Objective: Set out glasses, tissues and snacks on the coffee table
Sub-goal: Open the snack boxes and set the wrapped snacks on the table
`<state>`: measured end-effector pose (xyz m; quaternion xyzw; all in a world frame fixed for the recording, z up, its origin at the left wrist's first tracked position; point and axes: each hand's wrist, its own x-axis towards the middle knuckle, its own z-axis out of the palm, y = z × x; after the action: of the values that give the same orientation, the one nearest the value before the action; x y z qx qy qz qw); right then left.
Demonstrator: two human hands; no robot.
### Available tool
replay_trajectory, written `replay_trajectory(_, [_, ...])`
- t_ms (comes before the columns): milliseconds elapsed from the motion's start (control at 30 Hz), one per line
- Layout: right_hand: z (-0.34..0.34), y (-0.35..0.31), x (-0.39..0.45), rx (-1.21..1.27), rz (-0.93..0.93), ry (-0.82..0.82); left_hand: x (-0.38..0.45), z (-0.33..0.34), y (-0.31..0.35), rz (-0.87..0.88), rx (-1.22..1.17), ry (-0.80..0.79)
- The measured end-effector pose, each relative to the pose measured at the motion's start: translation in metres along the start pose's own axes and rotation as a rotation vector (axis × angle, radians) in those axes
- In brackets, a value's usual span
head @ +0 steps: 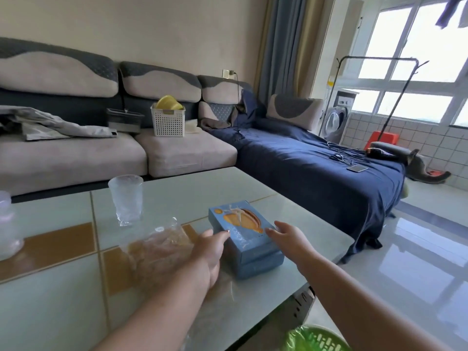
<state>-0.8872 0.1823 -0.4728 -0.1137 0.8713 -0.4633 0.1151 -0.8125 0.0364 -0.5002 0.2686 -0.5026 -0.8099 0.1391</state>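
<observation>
Glossy tiled coffee table (63,287): both hands, left hand (209,254) and right hand (288,238), fingers spread, flank a rectangular cardboard tissue box (247,239); crinkly snack bag (157,245) beside left fingertips.

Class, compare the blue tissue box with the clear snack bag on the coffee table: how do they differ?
The tissue box is opaque blue and rigid; the snack bag is clear and crumpled. The box lies between both hands; the bag lies left of the left hand. Both rest on the coffee table.

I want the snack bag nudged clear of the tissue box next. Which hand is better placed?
Probably the left hand: it lies right beside the snack bag. The right hand is across the tissue box.
</observation>
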Motion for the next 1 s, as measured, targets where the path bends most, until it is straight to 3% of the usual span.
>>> replay_trajectory(233, [0.009,-0.004,0.003,0.052,-0.079,0.052,-0.003,0.009,0.004,0.102,0.109,-0.020])
replay_trajectory(400, [0.011,-0.032,-0.026,0.359,-0.137,0.065,-0.036,-0.005,0.038,0.320,0.188,0.021])
replay_trajectory(567, [0.012,-0.063,-0.065,0.815,-0.001,-0.128,-0.086,-0.045,0.080,0.403,0.225,-0.035])
replay_trajectory(700, [0.021,-0.086,-0.096,0.923,0.009,-0.322,-0.127,-0.080,0.102,0.397,0.133,-0.077])
replay_trajectory(867, [0.054,-0.115,-0.137,1.148,0.073,-0.310,-0.166,-0.115,0.102,0.407,-0.110,-0.044])
replay_trajectory(1000, [0.081,-0.131,-0.174,1.304,0.045,-0.297,-0.204,-0.131,0.076,0.339,-0.320,-0.180])
